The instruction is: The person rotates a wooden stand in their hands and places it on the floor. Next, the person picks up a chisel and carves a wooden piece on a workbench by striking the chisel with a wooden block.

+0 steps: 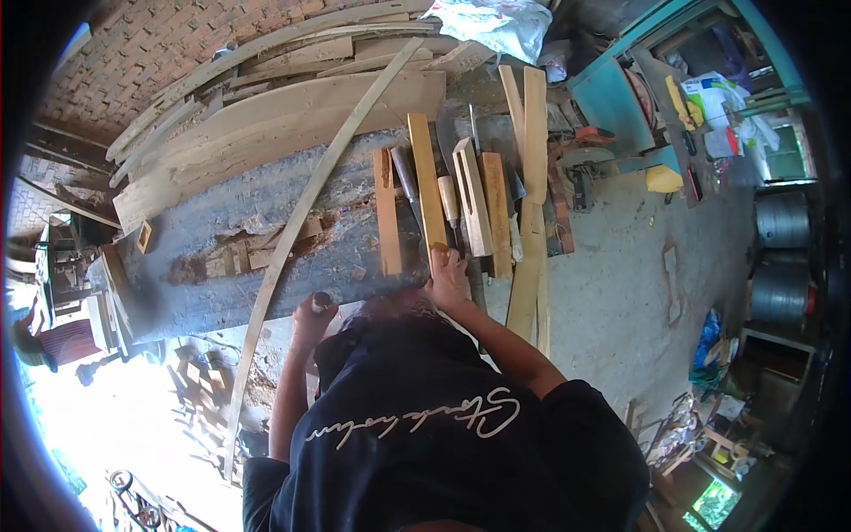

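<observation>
My left hand (pixel 315 317) is closed around a short tool handle whose round dark end (pixel 321 301) shows on top; the rest is hidden. With its fingers at the near end of a long yellowish wooden strip (pixel 424 168), my right hand (pixel 450 282) grips it at the bench's front edge. Left of the strip lie a reddish board (pixel 387 222) and a dark-handled tool (pixel 403 173). To its right are a wooden-handled chisel (pixel 448 199), a slotted pale wood block (pixel 472 199) and another narrow wood piece (pixel 497 213).
The worn grey bench (pixel 204 213) has a ragged hollow with wood scraps. A long thin lath (pixel 301 213) crosses it diagonally. Long boards (pixel 532 133) stand to the right. Curved planks (pixel 284 120) lie behind. Wood offcuts (pixel 208 381) are on the floor at lower left.
</observation>
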`<state>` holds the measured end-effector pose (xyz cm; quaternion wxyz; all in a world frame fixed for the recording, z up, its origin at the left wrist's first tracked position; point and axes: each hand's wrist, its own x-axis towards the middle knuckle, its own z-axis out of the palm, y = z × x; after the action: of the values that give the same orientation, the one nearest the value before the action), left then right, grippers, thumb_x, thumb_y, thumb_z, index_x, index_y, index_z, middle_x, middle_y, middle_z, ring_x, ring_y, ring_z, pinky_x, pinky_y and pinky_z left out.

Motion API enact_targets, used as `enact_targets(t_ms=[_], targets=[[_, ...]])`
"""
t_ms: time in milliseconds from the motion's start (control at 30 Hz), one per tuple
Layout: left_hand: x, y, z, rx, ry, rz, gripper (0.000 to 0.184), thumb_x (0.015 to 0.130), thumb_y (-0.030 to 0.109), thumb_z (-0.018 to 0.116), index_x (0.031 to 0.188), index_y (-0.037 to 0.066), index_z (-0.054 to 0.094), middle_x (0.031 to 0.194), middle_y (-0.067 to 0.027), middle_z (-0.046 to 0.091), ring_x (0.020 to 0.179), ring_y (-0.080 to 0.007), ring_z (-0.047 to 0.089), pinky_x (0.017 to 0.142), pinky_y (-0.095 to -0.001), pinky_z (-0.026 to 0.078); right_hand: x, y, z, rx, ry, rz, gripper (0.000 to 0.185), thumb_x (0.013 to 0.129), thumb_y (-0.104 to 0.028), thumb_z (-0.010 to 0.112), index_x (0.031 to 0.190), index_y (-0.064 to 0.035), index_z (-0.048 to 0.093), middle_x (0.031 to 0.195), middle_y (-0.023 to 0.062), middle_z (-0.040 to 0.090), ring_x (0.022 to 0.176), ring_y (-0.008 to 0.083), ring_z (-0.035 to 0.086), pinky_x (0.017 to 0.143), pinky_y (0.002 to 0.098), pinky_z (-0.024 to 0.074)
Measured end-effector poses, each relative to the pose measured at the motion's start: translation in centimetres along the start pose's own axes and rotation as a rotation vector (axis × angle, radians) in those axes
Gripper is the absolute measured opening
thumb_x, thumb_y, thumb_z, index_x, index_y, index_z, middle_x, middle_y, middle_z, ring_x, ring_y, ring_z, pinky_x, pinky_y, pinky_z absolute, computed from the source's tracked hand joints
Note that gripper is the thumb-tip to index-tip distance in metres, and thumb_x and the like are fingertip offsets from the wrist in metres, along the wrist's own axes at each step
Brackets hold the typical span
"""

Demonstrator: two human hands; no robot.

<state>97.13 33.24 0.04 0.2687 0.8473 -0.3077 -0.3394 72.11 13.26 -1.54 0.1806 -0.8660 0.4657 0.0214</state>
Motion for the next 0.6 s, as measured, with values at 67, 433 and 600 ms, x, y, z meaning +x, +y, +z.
enact_targets(t_ms=[67, 433, 600], targets=[[-0.1, 0.4, -0.3, 0.002, -0.023, -0.003, 0.039, 0.074, 0.026, 0.075, 0.103, 0.003, 0.064, 0.094, -0.019, 0.068, 0.093, -0.0346, 0.066, 0.078, -0.0409, 0.05, 0.1, 0.3, 0.7, 0.021, 0.029, 0.018, 0.07, 0.067, -0.013, 0.067, 0.129, -0.0023, 0.037, 0.11, 0.0227, 0.043, 0.097, 0.0409, 0.048, 0.085, 0.0474, 0.0441], [0.0, 0.7, -0.7, -0.034, 0.035, 0.086, 0.019, 0.075, 0.019, 0.076, 0.086, 0.009, 0.065, 0.074, -0.0055, 0.065, 0.069, -0.0146, 0.06, 0.067, -0.0319, 0.049, -0.5, 0.1, 0.4, 0.025, 0.012, 0.078, 0.074, 0.07, -0.015, 0.07, 0.133, -0.0089, 0.032, 0.11, 0.0225, 0.043, 0.101, 0.0404, 0.047, 0.085, 0.048, 0.0457], [0.3, 1.7, -0.8, 0.015, -0.062, 0.001, 0.029, 0.074, 0.022, 0.071, 0.097, 0.005, 0.066, 0.091, -0.0129, 0.069, 0.091, -0.0283, 0.067, 0.082, -0.0373, 0.05, -0.9, 0.5, -0.9, 0.239, 0.183, -0.119, 0.045, 0.081, -0.017, 0.064, 0.12, -0.0048, 0.046, 0.105, 0.0218, 0.05, 0.094, 0.0394, 0.054, 0.077, 0.0461, 0.0475]])
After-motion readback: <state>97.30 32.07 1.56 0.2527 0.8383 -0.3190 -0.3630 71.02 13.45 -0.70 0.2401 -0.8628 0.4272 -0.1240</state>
